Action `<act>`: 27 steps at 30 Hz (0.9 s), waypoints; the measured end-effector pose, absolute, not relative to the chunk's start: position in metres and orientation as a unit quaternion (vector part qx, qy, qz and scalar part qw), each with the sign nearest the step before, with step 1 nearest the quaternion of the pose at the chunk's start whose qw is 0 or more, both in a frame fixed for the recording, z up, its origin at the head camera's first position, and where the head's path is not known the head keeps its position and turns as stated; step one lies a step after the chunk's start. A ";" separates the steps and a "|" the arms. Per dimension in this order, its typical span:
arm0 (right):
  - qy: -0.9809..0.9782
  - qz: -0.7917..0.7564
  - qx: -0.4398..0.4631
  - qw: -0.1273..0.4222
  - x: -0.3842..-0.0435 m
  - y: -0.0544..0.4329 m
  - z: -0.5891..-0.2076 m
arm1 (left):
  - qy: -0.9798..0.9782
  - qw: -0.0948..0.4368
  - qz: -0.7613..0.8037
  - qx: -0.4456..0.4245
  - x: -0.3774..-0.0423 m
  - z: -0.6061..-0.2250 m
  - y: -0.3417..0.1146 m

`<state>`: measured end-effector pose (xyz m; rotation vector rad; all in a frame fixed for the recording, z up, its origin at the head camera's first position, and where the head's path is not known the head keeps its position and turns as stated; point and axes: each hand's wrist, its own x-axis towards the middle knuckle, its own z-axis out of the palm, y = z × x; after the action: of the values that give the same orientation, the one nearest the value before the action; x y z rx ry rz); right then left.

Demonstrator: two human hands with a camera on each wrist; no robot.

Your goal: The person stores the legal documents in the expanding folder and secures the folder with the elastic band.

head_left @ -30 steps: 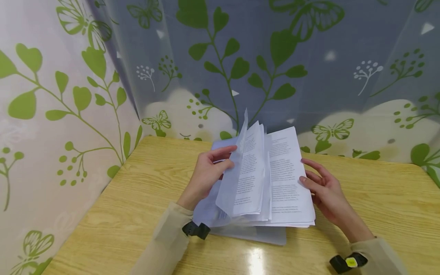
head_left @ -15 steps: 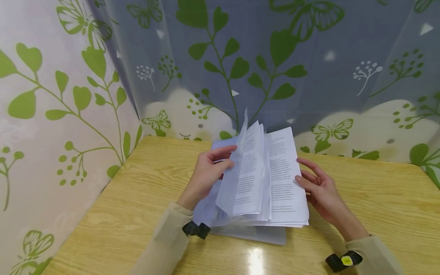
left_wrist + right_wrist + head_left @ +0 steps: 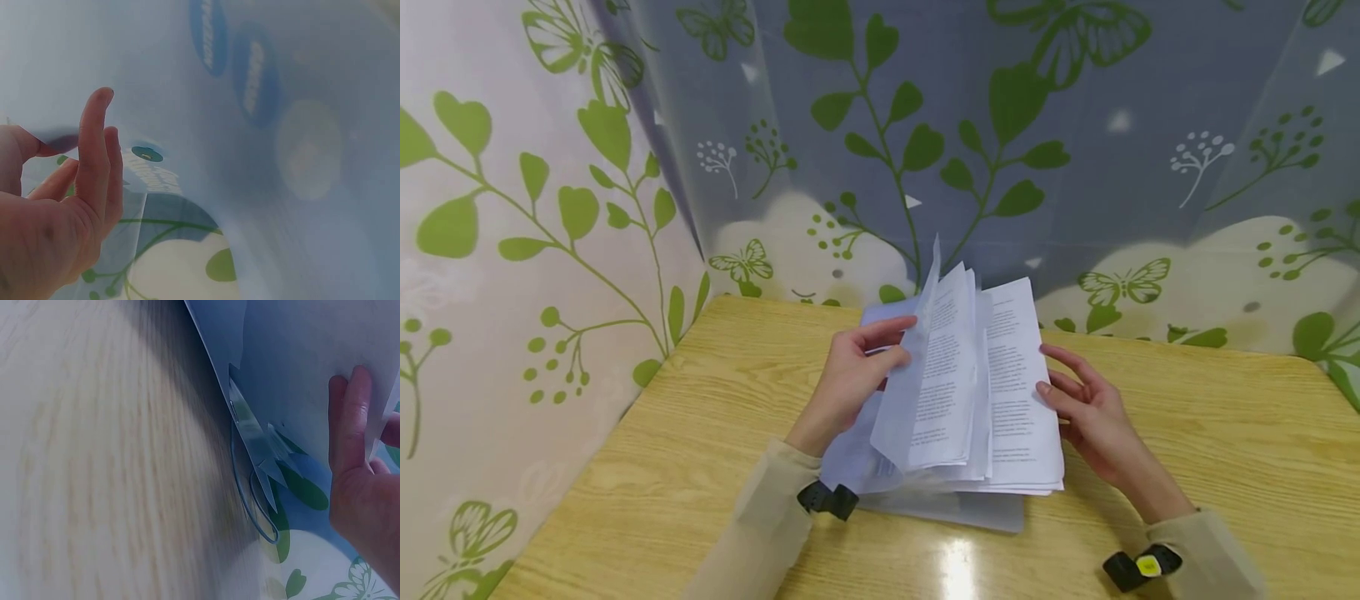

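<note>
A translucent bluish plastic document folder (image 3: pixel 951 511) lies spread on the table, its dividers standing partly upright. My left hand (image 3: pixel 847 379) pinches its raised plastic flap (image 3: pixel 897 408) between thumb and fingers. In the left wrist view a small green round fastener (image 3: pixel 147 154) shows on the plastic. My right hand (image 3: pixel 1097 421) grips the right edge of a stack of printed papers (image 3: pixel 1015 400), thumb in front and fingers behind. The stack's left edge goes behind a divider and is hidden there. More printed sheets (image 3: pixel 942 379) stand between the flap and that divider.
The wooden table (image 3: pixel 1217 425) meets a patterned curtain (image 3: pixel 1120 167) at the back and another on the left. An elastic cord (image 3: pixel 236 469) loops from the folder's edge in the right wrist view. Black bands (image 3: pixel 827 500) circle both wrists.
My right hand has moved left with the stack of papers, which now reaches farther in behind the divider. The left hand and the flap have stayed in place.
</note>
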<state>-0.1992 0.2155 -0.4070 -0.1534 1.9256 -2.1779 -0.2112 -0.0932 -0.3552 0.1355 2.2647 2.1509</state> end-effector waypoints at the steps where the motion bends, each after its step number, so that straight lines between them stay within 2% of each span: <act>1: 0.657 -0.744 -0.051 0.116 -0.199 0.215 -0.407 | 0.724 0.008 0.688 0.044 -0.211 -0.355 -0.093; 10: 0.665 -0.736 -0.038 0.123 -0.199 0.211 -0.407 | 0.723 0.010 0.690 0.046 -0.211 -0.355 -0.092; 27: 0.636 -0.752 -0.085 0.152 -0.201 0.209 -0.410 | 0.724 0.009 0.689 0.041 -0.211 -0.354 -0.093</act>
<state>-0.2010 0.2089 -0.4099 -0.2454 1.8245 -2.1592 -0.2107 -0.0927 -0.3540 0.1291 2.2607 2.1528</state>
